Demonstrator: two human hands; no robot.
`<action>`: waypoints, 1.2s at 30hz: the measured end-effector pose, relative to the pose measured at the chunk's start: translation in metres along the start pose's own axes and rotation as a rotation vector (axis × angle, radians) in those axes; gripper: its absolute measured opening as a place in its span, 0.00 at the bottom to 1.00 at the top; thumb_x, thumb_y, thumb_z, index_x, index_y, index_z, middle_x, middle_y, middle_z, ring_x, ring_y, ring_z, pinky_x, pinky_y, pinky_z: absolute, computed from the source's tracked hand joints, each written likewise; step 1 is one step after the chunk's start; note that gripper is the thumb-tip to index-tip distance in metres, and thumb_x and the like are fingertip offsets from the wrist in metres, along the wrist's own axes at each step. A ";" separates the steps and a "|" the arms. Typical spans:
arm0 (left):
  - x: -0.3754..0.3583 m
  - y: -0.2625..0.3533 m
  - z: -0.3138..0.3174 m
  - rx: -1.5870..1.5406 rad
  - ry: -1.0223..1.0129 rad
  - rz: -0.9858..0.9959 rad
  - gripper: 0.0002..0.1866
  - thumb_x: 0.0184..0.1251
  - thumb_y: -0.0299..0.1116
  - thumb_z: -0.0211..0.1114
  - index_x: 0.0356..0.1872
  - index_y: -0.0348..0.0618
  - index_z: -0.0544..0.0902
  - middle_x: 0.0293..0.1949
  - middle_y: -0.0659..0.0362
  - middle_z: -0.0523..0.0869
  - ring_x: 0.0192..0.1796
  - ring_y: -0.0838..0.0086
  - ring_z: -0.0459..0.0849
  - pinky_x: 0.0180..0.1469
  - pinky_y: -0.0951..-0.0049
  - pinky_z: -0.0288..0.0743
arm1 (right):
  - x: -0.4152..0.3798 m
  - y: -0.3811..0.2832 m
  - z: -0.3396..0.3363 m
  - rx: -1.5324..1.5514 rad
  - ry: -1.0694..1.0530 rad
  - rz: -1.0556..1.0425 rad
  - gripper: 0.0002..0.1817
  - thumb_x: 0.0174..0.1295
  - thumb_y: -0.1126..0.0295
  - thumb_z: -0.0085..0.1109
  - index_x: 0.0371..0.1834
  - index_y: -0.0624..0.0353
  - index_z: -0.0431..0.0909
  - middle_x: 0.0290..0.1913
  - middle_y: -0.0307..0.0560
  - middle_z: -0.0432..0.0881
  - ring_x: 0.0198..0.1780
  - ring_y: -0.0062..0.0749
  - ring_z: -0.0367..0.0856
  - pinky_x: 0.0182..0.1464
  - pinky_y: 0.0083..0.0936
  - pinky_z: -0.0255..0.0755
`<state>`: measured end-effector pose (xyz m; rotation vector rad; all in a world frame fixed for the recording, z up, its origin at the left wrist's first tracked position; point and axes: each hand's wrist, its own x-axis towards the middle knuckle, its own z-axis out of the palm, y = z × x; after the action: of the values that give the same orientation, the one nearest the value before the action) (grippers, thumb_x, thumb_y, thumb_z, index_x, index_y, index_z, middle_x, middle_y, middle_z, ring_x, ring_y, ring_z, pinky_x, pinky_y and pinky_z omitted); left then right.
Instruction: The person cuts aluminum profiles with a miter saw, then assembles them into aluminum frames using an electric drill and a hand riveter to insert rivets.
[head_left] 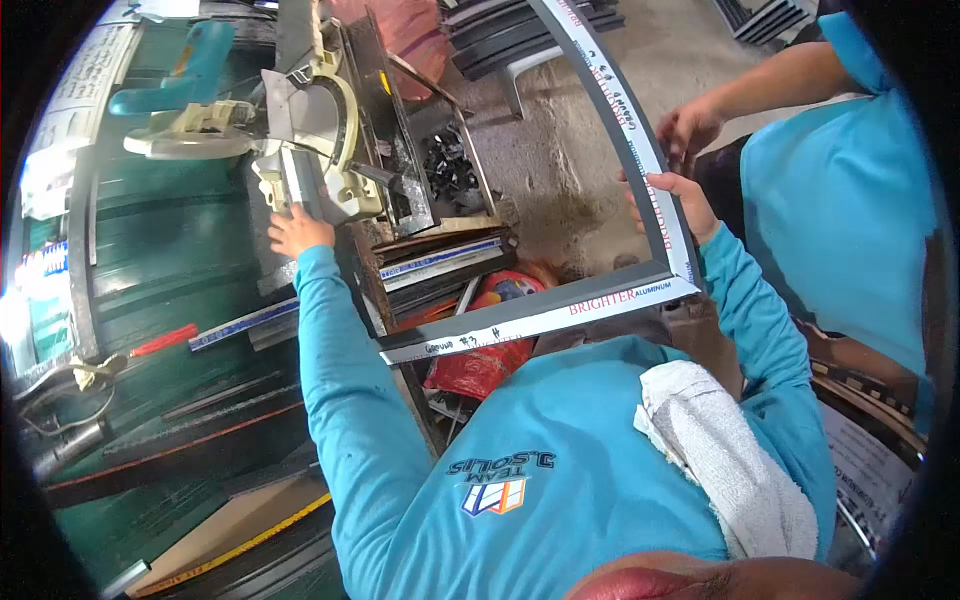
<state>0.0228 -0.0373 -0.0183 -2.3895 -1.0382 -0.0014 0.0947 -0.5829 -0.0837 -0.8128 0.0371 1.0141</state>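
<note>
My right hand [690,203] grips one side of an L-shaped aluminum frame piece [545,308], fingers wrapped around its far side. The frame has a mitred corner, printed white protective film and handwritten marks. Its near side crosses in front of my torso, ending close to my left forearm. My left hand [300,233] rests, fingers spread, at the lower end of a short silver metal profile [297,172] on the miter saw [345,140]. The saw's teal handle [180,75] sticks out to the left.
A co-worker's hand [692,130] is beside the frame at the right. Dark offcuts [450,165] fill a bin behind the saw. Stacked profiles [440,265] lie below it. A red-handled tool [165,340] and long bars are on the green surface at left.
</note>
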 end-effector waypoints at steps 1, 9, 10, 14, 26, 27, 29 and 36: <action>-0.005 -0.003 -0.004 -0.007 0.015 -0.003 0.33 0.55 0.40 0.69 0.65 0.63 0.70 0.71 0.48 0.57 0.68 0.45 0.61 0.62 0.40 0.62 | -0.002 0.000 0.000 0.020 0.012 0.022 0.30 0.61 0.56 0.53 0.62 0.65 0.64 0.32 0.38 0.70 0.28 0.21 0.68 0.29 0.19 0.66; 0.015 -0.001 0.028 -0.204 0.025 -0.155 0.34 0.48 0.50 0.72 0.60 0.63 0.74 0.69 0.48 0.64 0.68 0.46 0.65 0.64 0.39 0.61 | -0.012 -0.001 0.008 0.146 0.019 0.113 0.35 0.57 0.59 0.56 0.65 0.66 0.61 0.33 0.41 0.69 0.30 0.23 0.70 0.30 0.19 0.65; 0.018 -0.008 0.044 -0.101 0.150 -0.078 0.32 0.47 0.54 0.71 0.57 0.61 0.77 0.67 0.51 0.68 0.71 0.49 0.60 0.66 0.35 0.52 | -0.014 -0.004 0.005 0.114 0.035 0.140 0.37 0.54 0.58 0.58 0.65 0.67 0.60 0.34 0.41 0.70 0.31 0.23 0.70 0.32 0.20 0.67; 0.025 0.005 0.028 -0.144 0.141 -0.078 0.27 0.43 0.47 0.77 0.47 0.52 0.82 0.54 0.47 0.76 0.53 0.47 0.78 0.53 0.53 0.75 | -0.017 0.001 0.007 0.031 0.135 0.151 0.42 0.50 0.56 0.62 0.65 0.67 0.59 0.38 0.44 0.72 0.35 0.25 0.73 0.37 0.23 0.71; 0.047 -0.010 0.040 -0.044 0.071 -0.059 0.32 0.34 0.51 0.82 0.45 0.52 0.83 0.49 0.48 0.80 0.51 0.52 0.80 0.53 0.55 0.74 | -0.030 0.011 -0.025 0.158 -0.044 0.191 0.50 0.47 0.51 0.65 0.70 0.67 0.56 0.54 0.57 0.74 0.52 0.40 0.78 0.55 0.36 0.74; 0.047 -0.012 0.039 -0.044 0.064 -0.070 0.32 0.33 0.51 0.82 0.45 0.52 0.83 0.49 0.48 0.80 0.51 0.52 0.80 0.53 0.55 0.74 | -0.030 0.011 -0.026 0.199 -0.061 0.193 0.51 0.47 0.52 0.66 0.71 0.66 0.54 0.57 0.58 0.71 0.55 0.41 0.75 0.58 0.37 0.70; 0.050 -0.014 0.038 -0.035 0.065 -0.065 0.34 0.32 0.53 0.82 0.45 0.52 0.83 0.48 0.48 0.80 0.51 0.53 0.80 0.53 0.55 0.74 | -0.031 0.011 -0.027 0.280 -0.097 0.199 0.53 0.46 0.54 0.66 0.73 0.64 0.50 0.62 0.60 0.66 0.62 0.44 0.69 0.65 0.40 0.61; 0.053 -0.021 0.043 -0.030 0.064 -0.037 0.35 0.32 0.54 0.82 0.45 0.50 0.83 0.47 0.47 0.81 0.51 0.52 0.80 0.53 0.55 0.73 | -0.028 0.012 -0.029 0.381 -0.156 0.165 0.54 0.48 0.51 0.65 0.74 0.66 0.47 0.65 0.61 0.64 0.67 0.46 0.65 0.70 0.41 0.56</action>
<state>0.0373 0.0307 -0.0348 -2.3812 -1.0592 -0.1062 0.0795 -0.6182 -0.1007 -0.3859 0.1607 1.1784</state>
